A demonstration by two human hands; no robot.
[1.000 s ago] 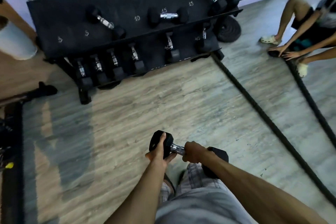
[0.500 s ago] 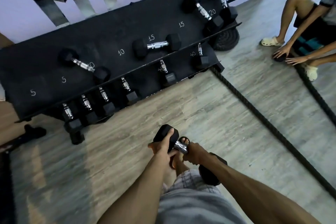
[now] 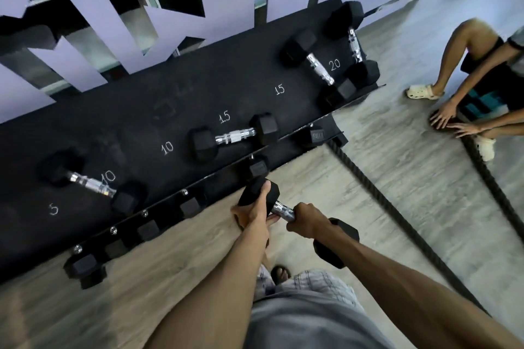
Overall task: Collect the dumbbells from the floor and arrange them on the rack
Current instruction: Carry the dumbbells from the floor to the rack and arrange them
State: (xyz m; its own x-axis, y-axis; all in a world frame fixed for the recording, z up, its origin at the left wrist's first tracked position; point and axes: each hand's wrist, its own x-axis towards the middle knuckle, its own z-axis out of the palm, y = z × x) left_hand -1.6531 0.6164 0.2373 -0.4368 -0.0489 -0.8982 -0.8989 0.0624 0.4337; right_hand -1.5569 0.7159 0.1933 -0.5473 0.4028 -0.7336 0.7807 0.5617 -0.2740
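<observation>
You are at the carrying step: the hex dumbbell (image 3: 283, 210) is off the floor and hangs between you and the front edge of the rack (image 3: 170, 99), just short of its lower tier. Your right hand (image 3: 307, 221) is clenched round the chrome handle. Your left hand (image 3: 253, 214) cups the left head, thumb over the top and fingers (image 3: 272, 218) tucked beneath, so both hands are grasping the load. On the top shelf (image 3: 136, 127), a 15 dumbbell (image 3: 234, 136) lies by its chalked number, a 10 dumbbell (image 3: 90, 183) lies across its own, and a pair (image 3: 320, 68) sits by the 20. The second 15 mark (image 3: 279, 89) looks unoccupied. I cannot read the weight on the one you carry, so the next move likely calls for checking it. Then lift it over the shelf lip and set it at the matching number, handle lined up with its neighbours. Mind the battle rope (image 3: 382, 207) on the floor to your right as you step in.
</observation>
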